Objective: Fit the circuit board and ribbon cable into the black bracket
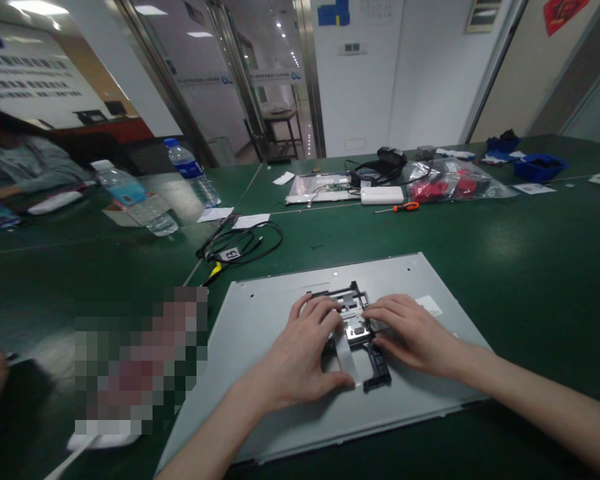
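Left grip (pixel 313 350) is partly open, thumb and fingers spread around a pale strip (pixel 347 360) by the black-and-silver frame (pixel 377 367); the right grip (pixel 410 333) curls at the frame's right edge, and whether it pinches anything I cannot tell. The frame lies on a pale panel (pixel 260 313) — work seems partway, though whether anything is fastened or left over doesn't show. Beneath is a green bench (pixel 545 267), bearing an orange-handled screwdriver (pixel 406 207), coiled cable (pixel 210 248) and water bottles (pixel 193 170) — glass doors (pixel 275 47) stand beyond.
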`<state>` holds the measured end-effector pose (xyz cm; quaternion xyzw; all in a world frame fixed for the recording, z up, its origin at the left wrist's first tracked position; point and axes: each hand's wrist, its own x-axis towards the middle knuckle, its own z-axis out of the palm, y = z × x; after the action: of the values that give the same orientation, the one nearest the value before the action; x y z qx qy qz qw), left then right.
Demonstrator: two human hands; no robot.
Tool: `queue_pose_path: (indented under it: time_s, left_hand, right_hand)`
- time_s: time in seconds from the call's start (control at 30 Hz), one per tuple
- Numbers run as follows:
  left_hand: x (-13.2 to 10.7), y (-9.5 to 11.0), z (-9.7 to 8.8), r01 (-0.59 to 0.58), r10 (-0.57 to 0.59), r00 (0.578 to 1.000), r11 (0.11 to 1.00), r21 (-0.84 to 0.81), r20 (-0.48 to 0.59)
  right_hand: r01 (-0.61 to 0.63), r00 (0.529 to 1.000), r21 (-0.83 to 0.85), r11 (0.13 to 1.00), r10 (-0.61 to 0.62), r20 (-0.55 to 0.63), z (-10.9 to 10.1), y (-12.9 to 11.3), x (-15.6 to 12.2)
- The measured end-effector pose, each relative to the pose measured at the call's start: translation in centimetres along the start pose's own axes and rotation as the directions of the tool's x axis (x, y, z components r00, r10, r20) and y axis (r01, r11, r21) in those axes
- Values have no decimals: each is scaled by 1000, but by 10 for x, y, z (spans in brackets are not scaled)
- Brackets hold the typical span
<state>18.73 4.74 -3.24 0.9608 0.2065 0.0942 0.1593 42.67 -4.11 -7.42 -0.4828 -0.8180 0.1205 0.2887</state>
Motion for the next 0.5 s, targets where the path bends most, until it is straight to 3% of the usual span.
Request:
queue_pose_path:
  time_s: [0.5]
  left_hand:
    - [-3, -4, 0, -5, 4, 999, 999, 34, 43]
  right_hand:
    - [21, 999, 10, 1000, -22, 33, -1, -4, 1]
